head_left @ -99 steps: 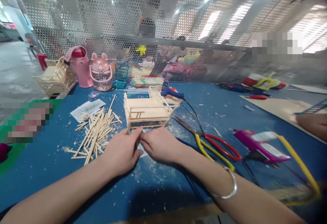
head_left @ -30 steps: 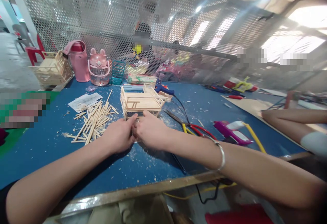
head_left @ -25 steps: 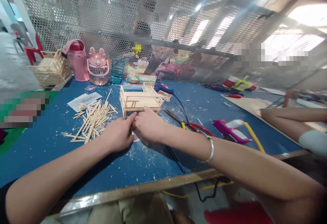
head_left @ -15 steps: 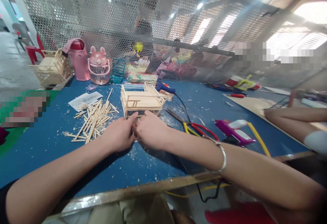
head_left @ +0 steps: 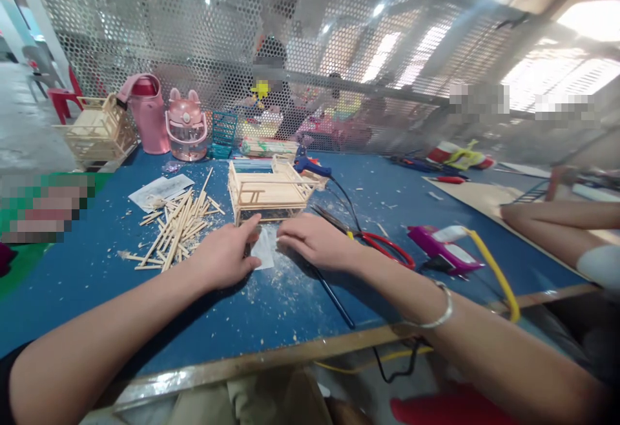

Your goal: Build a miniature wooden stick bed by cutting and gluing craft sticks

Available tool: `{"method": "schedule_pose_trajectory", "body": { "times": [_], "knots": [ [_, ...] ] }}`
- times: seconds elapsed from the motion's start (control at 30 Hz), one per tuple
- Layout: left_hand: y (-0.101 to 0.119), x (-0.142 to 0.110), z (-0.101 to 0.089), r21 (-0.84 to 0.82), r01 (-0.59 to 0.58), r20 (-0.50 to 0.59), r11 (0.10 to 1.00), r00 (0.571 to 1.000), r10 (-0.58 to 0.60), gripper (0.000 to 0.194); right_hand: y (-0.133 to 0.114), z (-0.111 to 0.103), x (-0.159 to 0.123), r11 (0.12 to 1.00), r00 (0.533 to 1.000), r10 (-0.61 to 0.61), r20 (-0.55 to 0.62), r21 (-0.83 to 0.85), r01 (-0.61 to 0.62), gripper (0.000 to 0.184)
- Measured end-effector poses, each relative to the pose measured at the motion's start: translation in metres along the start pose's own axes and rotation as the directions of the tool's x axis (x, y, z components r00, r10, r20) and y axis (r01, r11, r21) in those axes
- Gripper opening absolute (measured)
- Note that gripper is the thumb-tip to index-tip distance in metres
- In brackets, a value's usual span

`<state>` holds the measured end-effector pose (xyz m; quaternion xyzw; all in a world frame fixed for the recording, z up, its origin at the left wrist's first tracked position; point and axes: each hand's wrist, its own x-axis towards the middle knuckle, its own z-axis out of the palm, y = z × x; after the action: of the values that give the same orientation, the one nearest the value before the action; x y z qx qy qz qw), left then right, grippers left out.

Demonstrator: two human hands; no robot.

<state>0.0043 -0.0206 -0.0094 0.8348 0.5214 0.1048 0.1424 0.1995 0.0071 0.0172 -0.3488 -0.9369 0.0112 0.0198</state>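
Observation:
In the head view a small model made of light wooden sticks [head_left: 271, 196] stands on the blue table, with a bed-like slatted top. My left hand [head_left: 225, 254] is just in front of its near left leg, index finger stretched out and thumb apart. A small white paper [head_left: 264, 250] lies flat between my two hands, by my left fingertips. To its right is my right hand [head_left: 314, 241], fingers bent together; whatever they pinch, if anything, is too small to make out. Pliers with red handles [head_left: 387, 248] lie beside my right wrist, partly covered by it.
Loose wooden sticks [head_left: 179, 228] lie in a pile on the left. A blue glue gun [head_left: 312, 165] rests behind the model. Two pink bottles [head_left: 186, 131] stand at the back. A purple tool [head_left: 445, 250] with a yellow cable lies right, near another person's arm [head_left: 542, 225].
My right hand has moved right, away from my left hand, uncovering the white paper between them. My left hand has stayed nearly in place.

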Motion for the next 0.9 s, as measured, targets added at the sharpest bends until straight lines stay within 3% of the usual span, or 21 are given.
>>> {"method": "schedule_pose_trajectory", "body": {
  "times": [0.23, 0.33, 0.43, 0.5, 0.57, 0.67, 0.73, 0.8, 0.9],
  "knots": [
    [-0.001, -0.003, 0.002, 0.026, -0.040, -0.031, 0.999, 0.999, 0.040, 0.067, 0.023, 0.022, -0.054, 0.974, 0.987, 0.126, -0.097, 0.201, -0.104, 0.030],
    [0.000, -0.006, 0.001, 0.007, -0.068, -0.062, 0.998, 0.996, 0.068, 0.056, 0.028, 0.021, -0.053, 0.972, 0.979, 0.088, -0.185, 0.232, -0.043, 0.026],
    [0.001, -0.007, 0.002, -0.068, -0.096, -0.195, 0.993, 0.977, 0.081, 0.040, 0.024, 0.008, -0.038, 0.974, 0.929, 0.051, -0.367, 0.225, 0.035, 0.024],
    [0.001, -0.006, 0.001, -0.133, -0.108, -0.355, 0.985, 0.933, 0.054, 0.031, 0.017, -0.003, -0.021, 0.964, 0.873, 0.079, -0.481, 0.259, 0.056, 0.021],
    [0.000, -0.005, -0.003, -0.178, -0.115, -0.516, 0.977, 0.857, 0.006, 0.026, 0.007, -0.012, -0.004, 0.931, 0.835, 0.152, -0.529, 0.359, 0.058, 0.019],
    [-0.001, 0.001, -0.018, -0.195, -0.101, -0.669, 0.976, 0.741, -0.057, 0.025, -0.007, -0.018, 0.018, 0.832, 0.853, 0.222, -0.472, 0.548, 0.086, 0.016],
    [0.000, 0.007, -0.032, -0.194, -0.080, -0.706, 0.978, 0.703, -0.082, 0.026, -0.011, -0.016, 0.027, 0.776, 0.863, 0.235, -0.448, 0.621, 0.112, 0.014],
    [0.001, 0.016, -0.048, -0.200, -0.080, -0.703, 0.977, 0.706, -0.086, 0.028, -0.012, -0.010, 0.031, 0.755, 0.834, 0.288, -0.471, 0.647, 0.105, 0.013],
    [0.003, 0.030, -0.063, -0.234, -0.168, -0.643, 0.958, 0.766, -0.023, 0.028, -0.007, 0.000, 0.033, 0.684, 0.759, 0.428, -0.490, 0.725, 0.083, 0.012]
  ]
}}
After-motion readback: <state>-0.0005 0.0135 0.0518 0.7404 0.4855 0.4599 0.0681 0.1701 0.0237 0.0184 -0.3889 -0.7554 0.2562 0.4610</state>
